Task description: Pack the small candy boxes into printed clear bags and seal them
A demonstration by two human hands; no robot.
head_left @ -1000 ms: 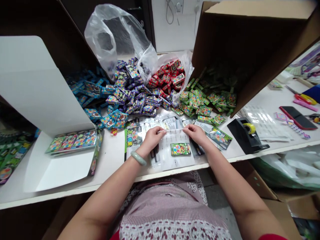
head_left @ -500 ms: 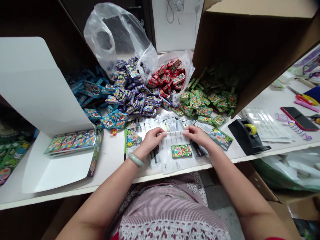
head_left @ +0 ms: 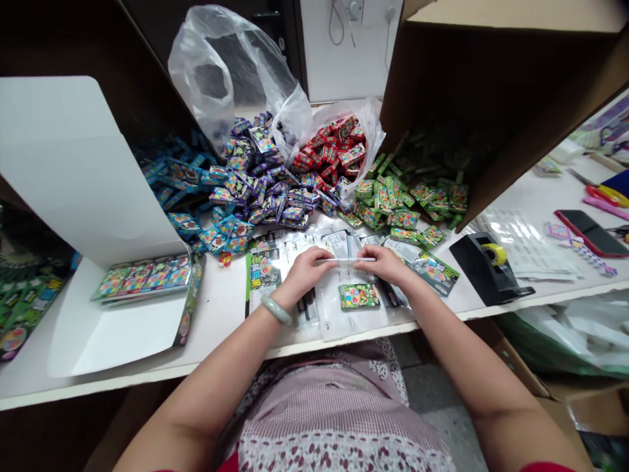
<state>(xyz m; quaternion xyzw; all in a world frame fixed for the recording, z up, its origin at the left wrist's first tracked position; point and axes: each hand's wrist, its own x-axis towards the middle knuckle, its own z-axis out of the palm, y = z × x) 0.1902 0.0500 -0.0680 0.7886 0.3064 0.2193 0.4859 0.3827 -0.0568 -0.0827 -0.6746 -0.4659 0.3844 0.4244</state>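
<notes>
Green packet [head_left: 359, 297] lay in/on translucent bag [head_left: 351, 322] (unclear which), 6 o'clock of hands. Left hand [head_left: 308, 267], right hand [head_left: 384, 263] apart, pinched bag's far edge, likely for tension. Loose green boxes [head_left: 384, 198] sat at 1 o'clock, probably for reach.

The clear sleeve [head_left: 363, 322] at the centre is of thin, shiny plastic; the carton [head_left: 491, 92] at upper right is of matt cardboard.
</notes>
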